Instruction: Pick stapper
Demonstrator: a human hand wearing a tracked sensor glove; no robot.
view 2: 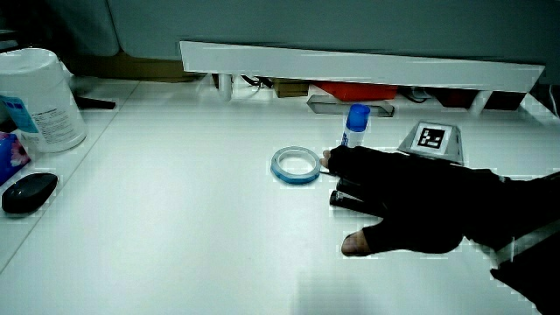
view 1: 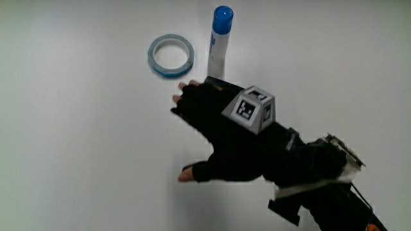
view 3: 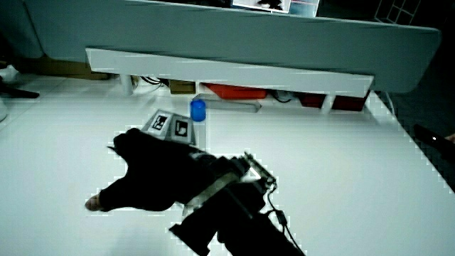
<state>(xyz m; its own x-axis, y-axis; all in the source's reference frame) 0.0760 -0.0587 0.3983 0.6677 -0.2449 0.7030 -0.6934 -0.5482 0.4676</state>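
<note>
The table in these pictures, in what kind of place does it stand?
Probably an office or lab desk. On the white table lie a roll of tape and a blue-capped glue stick; a computer mouse sits at the table's edge, and a low partition stands above cables.

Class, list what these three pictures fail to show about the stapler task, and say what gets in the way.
1. No stapler shows in any view; the hand covers the table beneath it, so whether one lies under it cannot be told.
2. Glue stick: its base is hidden by the hand in a side view.
3. Tape ring: hidden by the hand in a side view.
</note>
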